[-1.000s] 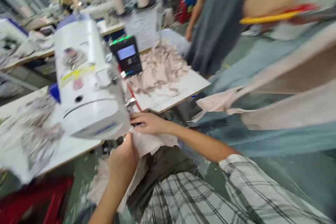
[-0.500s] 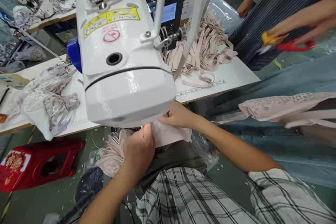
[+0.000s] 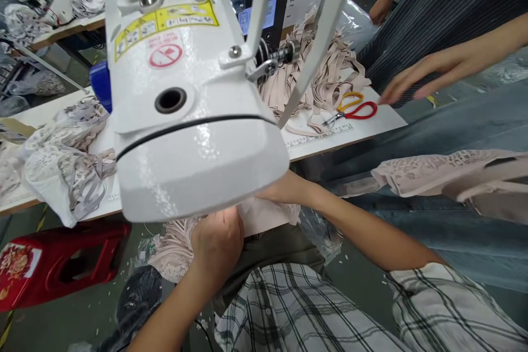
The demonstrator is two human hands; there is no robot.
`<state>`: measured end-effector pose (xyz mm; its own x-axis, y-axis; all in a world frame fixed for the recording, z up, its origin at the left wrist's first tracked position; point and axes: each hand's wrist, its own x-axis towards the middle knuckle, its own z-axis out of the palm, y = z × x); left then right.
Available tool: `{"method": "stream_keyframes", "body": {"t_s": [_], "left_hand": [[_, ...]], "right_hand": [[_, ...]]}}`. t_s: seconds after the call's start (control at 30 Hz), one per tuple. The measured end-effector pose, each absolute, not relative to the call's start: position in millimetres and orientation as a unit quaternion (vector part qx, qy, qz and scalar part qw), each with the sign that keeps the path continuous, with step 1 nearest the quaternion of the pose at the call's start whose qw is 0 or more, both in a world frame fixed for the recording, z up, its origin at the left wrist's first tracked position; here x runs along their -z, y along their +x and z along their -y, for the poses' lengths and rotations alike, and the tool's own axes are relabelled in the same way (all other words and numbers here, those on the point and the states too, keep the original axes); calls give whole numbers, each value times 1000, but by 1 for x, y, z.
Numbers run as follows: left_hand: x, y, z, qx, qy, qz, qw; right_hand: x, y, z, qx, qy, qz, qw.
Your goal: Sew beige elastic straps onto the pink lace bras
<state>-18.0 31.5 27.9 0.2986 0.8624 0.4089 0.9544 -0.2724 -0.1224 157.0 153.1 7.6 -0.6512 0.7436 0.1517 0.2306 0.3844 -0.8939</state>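
The white sewing machine head (image 3: 202, 165) fills the upper middle and hides the needle area. Just under its near edge, my left hand (image 3: 218, 236) is closed on a pale pink fabric piece (image 3: 264, 217). My right hand (image 3: 282, 190) grips the same fabric from the other side, its fingertips hidden behind the machine head. The cloth hangs between both hands over my lap. A bunch of pale pink lace pieces (image 3: 171, 258) lies low beside my left hand.
Scissors (image 3: 357, 110) with red and yellow handles lie by pink straps (image 3: 322, 77) on the table's right side. A co-worker's hand (image 3: 437, 74) is beside them. Lace garments (image 3: 61, 165) lie at left, above a red stool (image 3: 61, 264). Pink lace (image 3: 416, 173) hangs at right.
The co-worker's hand has put the scissors down on the table and let go. My view has shifted, so the machine head looks lower and covers more of my right hand.
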Motion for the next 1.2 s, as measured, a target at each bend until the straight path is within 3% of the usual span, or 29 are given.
{"method": "stream_keyframes", "body": {"t_s": [0.47, 1.2], "left_hand": [[-24, -19, -30, 119, -780, 585, 189], [-21, -25, -24, 141, -770, 611, 117]], "right_hand": [[-12, 157, -153, -451, -313, 782, 296], [8, 172, -143, -413, -332, 779, 336]]}}
